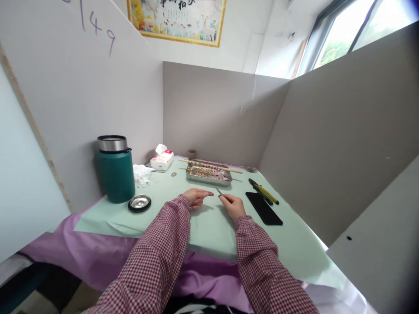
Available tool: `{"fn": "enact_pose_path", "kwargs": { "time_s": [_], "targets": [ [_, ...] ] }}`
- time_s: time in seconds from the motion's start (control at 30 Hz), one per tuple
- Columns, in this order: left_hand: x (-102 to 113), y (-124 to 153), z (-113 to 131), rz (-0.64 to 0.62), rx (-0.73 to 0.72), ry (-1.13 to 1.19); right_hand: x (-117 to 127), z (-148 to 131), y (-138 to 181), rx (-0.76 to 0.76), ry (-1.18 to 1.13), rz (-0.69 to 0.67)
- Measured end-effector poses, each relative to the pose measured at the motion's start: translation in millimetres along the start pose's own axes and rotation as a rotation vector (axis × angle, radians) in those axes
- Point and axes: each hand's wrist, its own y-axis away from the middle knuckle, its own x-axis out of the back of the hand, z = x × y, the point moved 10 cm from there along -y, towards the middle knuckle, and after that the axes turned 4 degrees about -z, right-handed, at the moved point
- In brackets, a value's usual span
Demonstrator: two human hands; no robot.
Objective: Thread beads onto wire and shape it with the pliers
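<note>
My left hand (197, 196) rests on the pale green mat (209, 226), fingers curled together in a pinch; whatever is between the fingertips is too small to make out. My right hand (233, 205) lies just to its right and grips a thin metal tool (218, 191), perhaps tweezers or a needle, whose tip points up and left toward the left fingertips. Both arms wear red checked sleeves. Just beyond the hands stands a shallow metal tray (208, 175) holding several small beads, with a wooden stick (214, 166) laid across its far edge.
A green thermos (115, 171) stands at the left with its metal lid (139, 203) beside it. A tissue pack (162, 159) and crumpled tissue (142, 174) lie behind. A black phone (263, 208) and yellow-green pliers (263, 191) lie to the right. Grey partition walls enclose the desk.
</note>
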Motion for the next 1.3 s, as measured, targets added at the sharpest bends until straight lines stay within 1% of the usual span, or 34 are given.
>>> {"fn": "enact_pose_path", "kwargs": {
  "time_s": [0.07, 0.13, 0.3, 0.43, 0.63, 0.77, 0.83, 0.97, 1.03, 1.2, 1.3],
  "targets": [
    [2, -2, -2, 0.022, 0.007, -0.003, 2, -3, 0, 0.045, 0.073, 0.065],
    [3, -3, -2, 0.028, 0.005, 0.003, 1, -4, 0, 0.055, 0.081, 0.071],
    [2, 0, 0, -0.001, -0.010, 0.031, 0, -2, 0, -0.007, -0.044, -0.007],
    [1, 0, -1, -0.012, 0.008, 0.036, 3, 2, 0, -0.070, -0.111, -0.026],
    [0, 2, 0, -0.015, -0.001, 0.047, -2, 2, 1, -0.067, -0.127, -0.054],
    [-2, 3, 2, -0.012, -0.003, 0.044, -5, 0, 1, -0.026, -0.066, -0.064],
    [-2, 3, 2, 0.000, 0.003, 0.031, -3, 0, 1, 0.017, 0.005, -0.028],
    [-2, -1, 0, 0.028, 0.006, -0.007, 1, -4, 0, 0.095, 0.251, 0.081],
    [-1, -2, 0, 0.043, -0.002, -0.019, 1, -5, 0, 0.106, 0.301, 0.097],
    [3, -1, 0, 0.077, -0.018, -0.029, -1, -7, 1, 0.094, 0.121, 0.045],
    [2, 0, 0, 0.064, -0.022, -0.015, -3, -10, 2, 0.106, 0.075, 0.017]
  ]
}}
